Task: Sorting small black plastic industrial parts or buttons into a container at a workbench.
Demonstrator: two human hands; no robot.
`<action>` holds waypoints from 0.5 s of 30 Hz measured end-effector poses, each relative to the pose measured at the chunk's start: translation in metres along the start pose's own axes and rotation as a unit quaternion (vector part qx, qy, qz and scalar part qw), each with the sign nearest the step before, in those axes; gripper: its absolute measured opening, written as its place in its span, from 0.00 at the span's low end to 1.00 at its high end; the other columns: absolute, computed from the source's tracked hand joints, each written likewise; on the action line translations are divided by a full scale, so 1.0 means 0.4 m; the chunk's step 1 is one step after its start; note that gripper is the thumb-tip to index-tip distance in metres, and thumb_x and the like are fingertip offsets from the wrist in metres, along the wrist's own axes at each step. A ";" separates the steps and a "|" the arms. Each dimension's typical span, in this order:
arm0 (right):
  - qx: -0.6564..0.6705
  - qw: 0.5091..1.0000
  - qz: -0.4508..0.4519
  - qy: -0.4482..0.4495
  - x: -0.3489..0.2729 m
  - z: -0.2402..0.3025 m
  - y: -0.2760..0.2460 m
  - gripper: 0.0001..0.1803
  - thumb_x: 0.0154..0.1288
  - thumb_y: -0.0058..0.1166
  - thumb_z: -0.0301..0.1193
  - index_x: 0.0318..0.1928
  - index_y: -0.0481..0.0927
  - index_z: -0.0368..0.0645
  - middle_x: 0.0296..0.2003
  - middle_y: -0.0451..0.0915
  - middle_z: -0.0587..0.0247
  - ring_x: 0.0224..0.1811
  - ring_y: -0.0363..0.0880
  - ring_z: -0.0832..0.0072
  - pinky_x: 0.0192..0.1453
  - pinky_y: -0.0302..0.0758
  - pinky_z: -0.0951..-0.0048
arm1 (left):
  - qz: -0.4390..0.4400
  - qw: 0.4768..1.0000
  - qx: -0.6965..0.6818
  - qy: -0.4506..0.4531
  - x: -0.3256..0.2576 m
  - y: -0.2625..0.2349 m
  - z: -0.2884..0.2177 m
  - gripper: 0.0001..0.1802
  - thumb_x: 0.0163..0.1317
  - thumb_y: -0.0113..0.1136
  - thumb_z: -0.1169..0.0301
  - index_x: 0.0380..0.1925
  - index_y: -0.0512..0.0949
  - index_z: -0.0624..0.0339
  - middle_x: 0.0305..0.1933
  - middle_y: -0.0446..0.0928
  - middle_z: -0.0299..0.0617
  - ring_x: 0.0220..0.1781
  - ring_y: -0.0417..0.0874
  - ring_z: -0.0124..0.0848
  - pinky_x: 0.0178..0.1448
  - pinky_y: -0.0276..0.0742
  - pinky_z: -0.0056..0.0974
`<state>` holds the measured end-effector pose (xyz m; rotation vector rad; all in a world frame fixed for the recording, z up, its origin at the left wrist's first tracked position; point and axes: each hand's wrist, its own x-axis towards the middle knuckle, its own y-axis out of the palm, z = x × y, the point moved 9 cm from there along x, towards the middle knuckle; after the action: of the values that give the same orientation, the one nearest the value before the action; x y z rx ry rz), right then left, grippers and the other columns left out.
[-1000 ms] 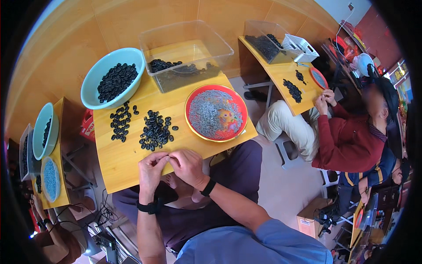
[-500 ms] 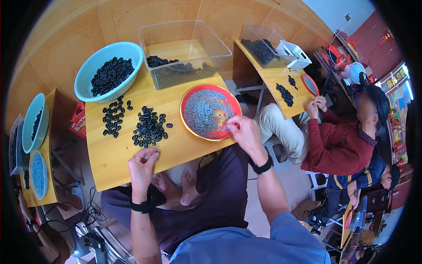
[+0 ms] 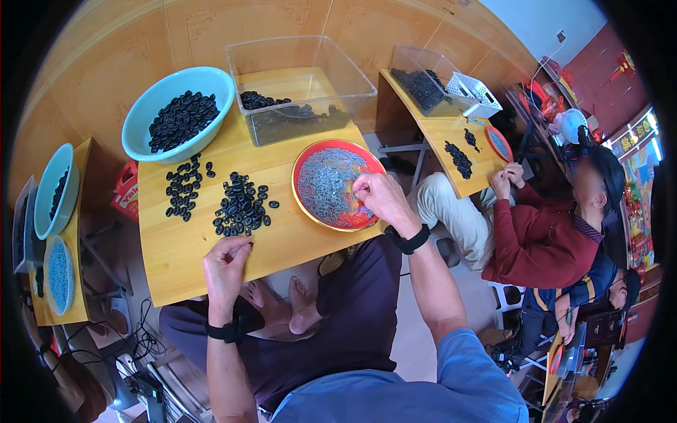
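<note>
My left hand (image 3: 226, 268) is at the near edge of the yellow wooden table (image 3: 190, 261), thumb and fingers closed in a pinch. A small dark bit shows at its fingertips, probably one of the black oval pieces. Over the right part of a red bowl (image 3: 299, 196), my right hand (image 3: 384, 199) pinches its fingers together; what they hold, if anything, is hidden. Many small, thin grey pieces (image 3: 324, 180), too fine to identify, fill the bowl. Left of it lies a pile of black oval pieces (image 3: 241, 201) with holes, and farther left a looser group (image 3: 183, 189).
A pale blue basin (image 3: 130, 134) of black pieces and a clear plastic bin (image 3: 303, 84) stand along the back. At the right, a person in a dark red top (image 3: 539, 243) sits by another table (image 3: 455, 127). More basins (image 3: 44, 218) stand on a left-hand table.
My right hand has shifted slightly left and up, farther over the bowl's grey pieces. The left hand stays pinched near the table edge, and a dark bit now shows at its fingertips.
</note>
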<state>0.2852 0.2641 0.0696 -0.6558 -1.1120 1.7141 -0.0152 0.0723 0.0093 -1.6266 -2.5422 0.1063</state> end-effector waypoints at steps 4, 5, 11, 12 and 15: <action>-0.010 0.998 -0.043 -0.035 0.019 0.001 -0.014 0.06 0.58 0.57 0.25 0.34 0.86 0.45 0.31 0.85 0.52 0.36 0.85 0.54 0.41 0.79 0.58 | 0.011 1.000 0.006 0.006 -0.001 0.008 -0.003 0.06 0.63 0.63 0.82 0.39 0.84 0.69 0.39 0.83 0.38 0.37 0.81 0.22 0.44 0.76 0.27; 0.006 0.998 -0.036 -0.047 0.021 0.004 -0.013 0.07 0.57 0.55 0.25 0.32 0.86 0.46 0.31 0.85 0.53 0.37 0.84 0.52 0.42 0.79 0.55 | 0.008 1.000 -0.016 0.004 -0.001 0.009 0.000 0.07 0.64 0.61 0.83 0.41 0.83 0.69 0.39 0.83 0.39 0.38 0.82 0.22 0.44 0.77 0.27; -0.045 0.996 0.077 0.007 -0.001 0.007 0.016 0.05 0.55 0.58 0.26 0.32 0.86 0.44 0.29 0.85 0.52 0.34 0.85 0.55 0.41 0.80 0.60 | -0.011 0.996 -0.083 -0.014 -0.002 -0.007 0.017 0.09 0.65 0.58 0.84 0.45 0.80 0.68 0.41 0.84 0.41 0.41 0.85 0.23 0.48 0.79 0.27; -0.046 0.996 0.077 0.009 -0.003 0.007 0.013 0.05 0.55 0.58 0.26 0.32 0.86 0.44 0.29 0.85 0.52 0.34 0.85 0.55 0.41 0.80 0.60 | -0.007 0.996 -0.085 -0.021 -0.002 -0.003 0.021 0.10 0.65 0.58 0.84 0.45 0.80 0.68 0.41 0.84 0.41 0.42 0.85 0.23 0.50 0.79 0.28; -0.038 0.999 -0.008 0.009 0.010 0.006 -0.026 0.06 0.55 0.57 0.26 0.32 0.86 0.43 0.30 0.85 0.53 0.34 0.85 0.55 0.41 0.80 0.59 | 0.010 0.997 -0.074 -0.036 0.002 -0.002 0.036 0.08 0.65 0.59 0.84 0.43 0.81 0.68 0.41 0.84 0.40 0.42 0.85 0.23 0.50 0.79 0.28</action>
<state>0.2862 0.2682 0.0802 -0.7061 -1.1715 1.6564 -0.0183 0.0726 -0.0048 -1.7289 -2.6451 -0.0230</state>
